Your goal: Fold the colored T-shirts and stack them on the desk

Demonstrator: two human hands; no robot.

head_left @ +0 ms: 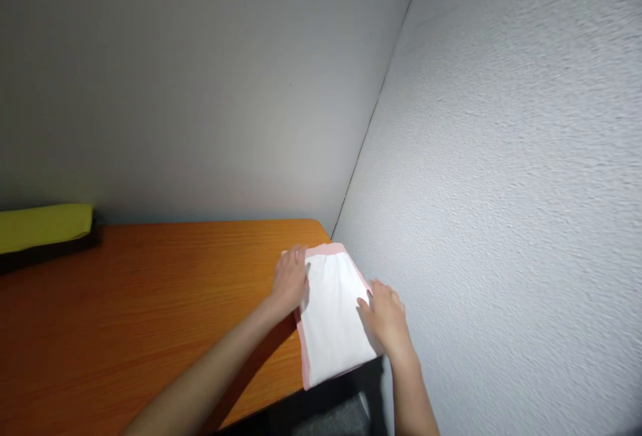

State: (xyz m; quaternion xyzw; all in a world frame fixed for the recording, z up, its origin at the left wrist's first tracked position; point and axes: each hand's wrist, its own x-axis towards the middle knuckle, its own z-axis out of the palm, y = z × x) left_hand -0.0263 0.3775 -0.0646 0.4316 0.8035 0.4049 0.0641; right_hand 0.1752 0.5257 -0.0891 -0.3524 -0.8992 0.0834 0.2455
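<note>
A folded white cloth with pink edging (pixel 335 315) lies at the right end of the wooden table, close to the wall, with its near edge at the table's front. My left hand (pixel 291 280) rests on the cloth's upper left edge, fingers extended forward and thumb lying over the white part. Along the right edge is my right hand (pixel 385 315), its thumb over the cloth and its fingers spread toward the wall side. Neither hand visibly grips the cloth, and both palms face down, hidden from view.
The orange-brown wooden table (pixel 150 302) meets a grey wall (pixel 200 88) behind and a textured white wall (pixel 501 188) on the right. A folded yellow-green cloth (pixel 45 225) sits at the far left. Something dark (pixel 321 402) is below the table's front edge.
</note>
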